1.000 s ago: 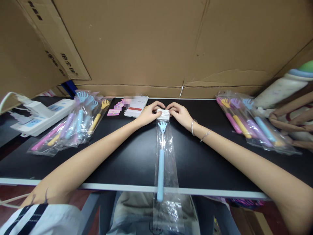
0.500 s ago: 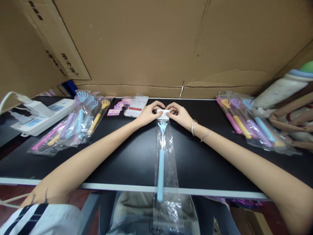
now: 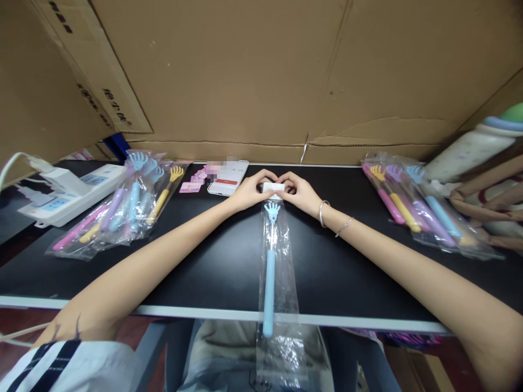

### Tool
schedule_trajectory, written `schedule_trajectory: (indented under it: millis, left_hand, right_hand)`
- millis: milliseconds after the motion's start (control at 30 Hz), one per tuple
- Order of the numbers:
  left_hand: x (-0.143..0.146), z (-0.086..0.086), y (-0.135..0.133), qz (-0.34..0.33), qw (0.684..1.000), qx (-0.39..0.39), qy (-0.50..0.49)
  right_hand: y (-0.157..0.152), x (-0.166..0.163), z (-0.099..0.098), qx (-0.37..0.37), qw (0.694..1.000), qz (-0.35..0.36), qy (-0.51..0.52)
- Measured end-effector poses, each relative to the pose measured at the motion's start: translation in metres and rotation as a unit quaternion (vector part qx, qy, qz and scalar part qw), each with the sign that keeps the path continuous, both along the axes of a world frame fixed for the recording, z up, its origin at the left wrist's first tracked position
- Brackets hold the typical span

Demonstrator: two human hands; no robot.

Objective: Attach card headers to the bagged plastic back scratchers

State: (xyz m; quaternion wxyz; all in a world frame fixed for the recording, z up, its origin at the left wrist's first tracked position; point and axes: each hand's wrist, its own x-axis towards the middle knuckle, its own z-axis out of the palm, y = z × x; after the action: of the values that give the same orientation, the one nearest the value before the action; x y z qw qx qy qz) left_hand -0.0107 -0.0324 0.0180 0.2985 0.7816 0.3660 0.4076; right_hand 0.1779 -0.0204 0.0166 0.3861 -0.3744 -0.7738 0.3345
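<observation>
A blue back scratcher (image 3: 269, 261) with a hand-shaped head lies in a long clear plastic bag (image 3: 281, 305) on the black table (image 3: 212, 256), its lower end hanging over the front edge. My left hand (image 3: 248, 190) and my right hand (image 3: 300, 191) meet at the bag's far end. Both pinch the white flap (image 3: 273, 187) at the top of the bag, fingers curled and pressed on it from either side.
A pile of bagged scratchers (image 3: 122, 207) lies at the left, another pile (image 3: 420, 209) at the right. A phone (image 3: 227, 177) and pink stickers (image 3: 191, 185) sit behind my left hand. A white power strip (image 3: 65, 193) is far left. Cardboard (image 3: 261, 76) walls the back. Bags (image 3: 486, 179) stand at the right.
The flap has shifted slightly toward the far side and my fingers have closed tighter over it. The bag and arms have otherwise stayed in place.
</observation>
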Motion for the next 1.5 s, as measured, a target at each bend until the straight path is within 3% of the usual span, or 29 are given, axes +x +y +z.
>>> schedule_trajectory:
  millis: [467, 633, 900, 1133, 1333, 1500]
  left_hand:
    - [-0.0010, -0.0041, 0.0034, -0.016, 1.000, 0.022, 0.010]
    - [-0.0007, -0.0048, 0.0042, -0.001, 0.999, 0.038, -0.001]
    - [-0.0004, -0.0060, 0.0058, 0.012, 1.000, -0.003, -0.016]
    - [0.0009, -0.0006, 0.0014, 0.030, 0.999, 0.020, 0.001]
    - [-0.0008, 0.0003, 0.0013, 0.077, 0.990, 0.100, 0.062]
    - [-0.0009, 0.0004, 0.0002, 0.071, 0.993, 0.067, 0.066]
  right_hand:
    - [0.0000, 0.0002, -0.0006, 0.017, 1.000, 0.017, 0.004]
    - [-0.0014, 0.0004, -0.0005, 0.034, 0.999, 0.005, 0.009]
    - [-0.0049, 0.0004, 0.0046, 0.049, 0.999, -0.007, 0.009]
    - [-0.0066, -0.0005, 0.0061, 0.058, 0.998, -0.026, 0.012]
    - [-0.0063, -0.0003, 0.0060, 0.050, 0.998, -0.030, 0.017]
    - [-0.0064, -0.0010, 0.0067, 0.033, 0.998, -0.032, 0.041]
